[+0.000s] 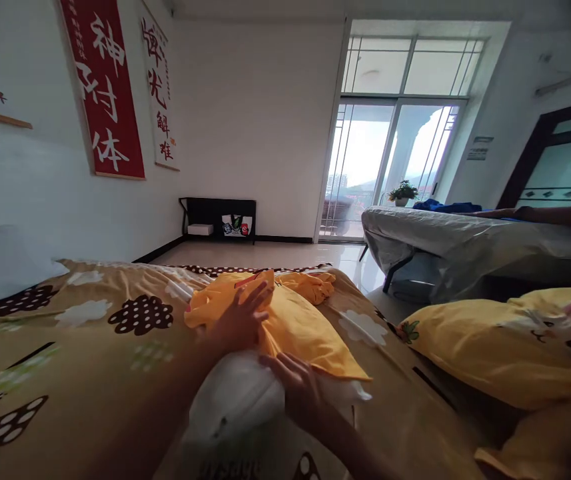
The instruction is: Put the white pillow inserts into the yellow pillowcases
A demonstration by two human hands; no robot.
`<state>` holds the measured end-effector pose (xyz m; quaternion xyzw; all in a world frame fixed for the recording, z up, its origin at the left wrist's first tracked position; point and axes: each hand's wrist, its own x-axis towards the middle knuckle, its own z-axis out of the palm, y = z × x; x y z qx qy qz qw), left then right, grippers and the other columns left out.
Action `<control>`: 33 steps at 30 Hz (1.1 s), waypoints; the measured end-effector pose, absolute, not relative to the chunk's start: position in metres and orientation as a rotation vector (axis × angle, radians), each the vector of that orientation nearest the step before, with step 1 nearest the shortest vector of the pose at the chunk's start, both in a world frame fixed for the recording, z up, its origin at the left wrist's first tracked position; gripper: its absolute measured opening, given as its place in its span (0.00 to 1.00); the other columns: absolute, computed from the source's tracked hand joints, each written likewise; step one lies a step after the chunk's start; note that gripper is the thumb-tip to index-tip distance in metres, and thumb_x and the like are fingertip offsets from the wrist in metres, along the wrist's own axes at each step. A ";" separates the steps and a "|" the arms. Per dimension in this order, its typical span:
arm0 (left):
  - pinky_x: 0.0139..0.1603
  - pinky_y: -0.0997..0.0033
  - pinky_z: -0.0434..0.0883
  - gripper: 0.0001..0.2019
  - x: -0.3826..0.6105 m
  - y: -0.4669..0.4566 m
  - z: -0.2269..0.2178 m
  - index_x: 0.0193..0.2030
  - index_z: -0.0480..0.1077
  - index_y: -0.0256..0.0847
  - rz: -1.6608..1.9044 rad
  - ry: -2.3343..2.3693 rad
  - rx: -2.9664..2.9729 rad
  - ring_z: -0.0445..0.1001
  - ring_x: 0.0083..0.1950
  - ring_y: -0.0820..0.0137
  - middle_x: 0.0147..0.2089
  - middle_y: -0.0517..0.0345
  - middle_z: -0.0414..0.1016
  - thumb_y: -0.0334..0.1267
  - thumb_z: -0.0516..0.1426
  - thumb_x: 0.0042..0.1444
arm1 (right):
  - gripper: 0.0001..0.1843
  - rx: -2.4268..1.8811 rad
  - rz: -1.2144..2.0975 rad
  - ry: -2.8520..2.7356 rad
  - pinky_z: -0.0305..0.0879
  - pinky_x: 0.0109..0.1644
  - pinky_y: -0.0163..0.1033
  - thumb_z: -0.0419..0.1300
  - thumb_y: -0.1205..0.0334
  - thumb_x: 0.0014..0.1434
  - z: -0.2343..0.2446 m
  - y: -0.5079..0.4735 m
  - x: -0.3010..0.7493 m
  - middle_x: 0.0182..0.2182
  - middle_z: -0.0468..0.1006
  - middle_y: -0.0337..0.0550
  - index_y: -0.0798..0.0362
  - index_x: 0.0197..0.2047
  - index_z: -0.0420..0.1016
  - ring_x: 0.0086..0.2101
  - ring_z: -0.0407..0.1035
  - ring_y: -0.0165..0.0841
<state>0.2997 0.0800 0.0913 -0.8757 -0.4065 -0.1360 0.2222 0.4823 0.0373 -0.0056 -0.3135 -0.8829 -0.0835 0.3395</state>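
A yellow pillowcase covers the far part of a white pillow, whose near end sticks out bare toward me. My left hand is on the bunched cloth at the left of the case, fingers bent over it and somewhat apart. Close to the case's near edge, my right hand has its fingers curled on the yellow fabric and lies against the pillow. The fingertips of both hands are partly hidden in the folds. More crumpled yellow cloth lies just beyond the case.
Under all this spreads a brown patterned bedsheet. A yellow pillow with an animal face lies at the right. Beyond it stands a plastic-covered table with blue cloth and another person's arm. A black low shelf is by the wall.
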 end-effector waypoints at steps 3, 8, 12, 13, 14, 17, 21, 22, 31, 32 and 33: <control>0.68 0.42 0.46 0.13 0.264 0.060 0.079 0.40 0.75 0.44 -0.383 -1.056 -2.363 0.48 0.72 0.59 0.70 0.55 0.55 0.29 0.51 0.54 | 0.21 -0.811 -0.151 -2.299 0.68 0.35 0.37 0.53 0.62 0.60 -0.039 0.022 0.487 0.36 0.77 0.45 0.51 0.57 0.65 0.35 0.71 0.36; 0.63 0.52 0.62 0.25 0.191 -0.022 -0.023 0.54 0.70 0.59 -0.537 -1.256 -2.154 0.66 0.63 0.65 0.62 0.63 0.68 0.28 0.47 0.56 | 0.35 -0.613 -0.078 -2.665 0.69 0.47 0.39 0.58 0.61 0.57 -0.051 0.009 0.529 0.47 0.76 0.43 0.43 0.66 0.54 0.44 0.70 0.36; 0.43 0.62 0.76 0.24 0.172 -0.059 -0.087 0.49 0.74 0.60 -0.594 -1.460 -2.010 0.79 0.44 0.64 0.47 0.58 0.80 0.27 0.50 0.52 | 0.40 -0.918 -0.186 -2.554 0.61 0.58 0.51 0.59 0.65 0.52 -0.042 0.022 0.571 0.56 0.70 0.51 0.47 0.68 0.54 0.55 0.63 0.44; 0.41 0.64 0.76 0.23 0.175 -0.061 -0.093 0.46 0.75 0.57 -0.587 -1.465 -2.033 0.79 0.43 0.64 0.44 0.57 0.81 0.27 0.50 0.52 | 0.38 -0.924 -0.236 -2.565 0.61 0.58 0.51 0.57 0.67 0.52 -0.043 0.027 0.578 0.56 0.70 0.50 0.47 0.67 0.55 0.55 0.64 0.44; 0.42 0.64 0.76 0.21 0.179 -0.061 -0.094 0.44 0.76 0.55 -0.577 -1.460 -2.072 0.79 0.43 0.64 0.42 0.55 0.81 0.26 0.50 0.52 | 0.36 -0.907 -0.290 -2.583 0.63 0.57 0.50 0.55 0.70 0.53 -0.046 0.031 0.583 0.55 0.71 0.50 0.48 0.66 0.58 0.54 0.65 0.42; 0.46 0.65 0.75 0.18 0.190 -0.060 -0.070 0.40 0.77 0.51 -0.551 -1.400 -2.252 0.78 0.44 0.64 0.40 0.54 0.81 0.27 0.50 0.53 | 0.28 -0.868 -0.432 -2.599 0.69 0.47 0.44 0.49 0.77 0.55 -0.043 0.042 0.596 0.47 0.78 0.48 0.50 0.57 0.70 0.45 0.73 0.38; 0.57 0.63 0.70 0.17 0.191 -0.071 -0.008 0.47 0.74 0.46 -0.568 -1.295 -2.381 0.72 0.57 0.63 0.55 0.51 0.74 0.29 0.51 0.55 | 0.28 -0.803 -0.472 -2.588 0.69 0.42 0.39 0.45 0.80 0.57 0.001 0.044 0.629 0.41 0.81 0.43 0.48 0.52 0.73 0.37 0.76 0.32; 0.60 0.62 0.67 0.17 0.191 -0.074 0.000 0.49 0.73 0.45 -0.574 -1.275 -2.406 0.68 0.61 0.63 0.60 0.51 0.70 0.29 0.50 0.56 | 0.28 -0.807 -0.515 -2.565 0.68 0.43 0.40 0.45 0.80 0.57 0.011 0.042 0.639 0.43 0.81 0.44 0.48 0.54 0.72 0.39 0.76 0.32; 0.60 0.58 0.66 0.32 0.229 -0.067 -0.138 0.64 0.59 0.38 -0.455 -1.503 -2.454 0.64 0.64 0.57 0.66 0.42 0.62 0.29 0.55 0.48 | 0.24 -1.081 -0.212 -2.744 0.62 0.50 0.43 0.48 0.75 0.55 -0.064 0.023 0.654 0.49 0.77 0.47 0.48 0.49 0.75 0.50 0.70 0.36; 0.61 0.57 0.65 0.34 0.234 -0.063 -0.145 0.65 0.58 0.38 -0.432 -1.597 -2.413 0.65 0.63 0.57 0.65 0.41 0.62 0.28 0.55 0.48 | 0.23 -1.107 -0.158 -2.742 0.61 0.52 0.43 0.49 0.73 0.55 -0.072 0.025 0.648 0.50 0.76 0.48 0.49 0.50 0.74 0.52 0.68 0.37; 0.61 0.56 0.64 0.34 0.239 -0.059 -0.144 0.64 0.59 0.38 -0.405 -1.698 -2.370 0.66 0.62 0.57 0.64 0.42 0.64 0.26 0.54 0.47 | 0.22 -1.132 -0.128 -2.728 0.60 0.52 0.43 0.50 0.71 0.55 -0.076 0.027 0.642 0.50 0.75 0.49 0.49 0.50 0.74 0.52 0.67 0.37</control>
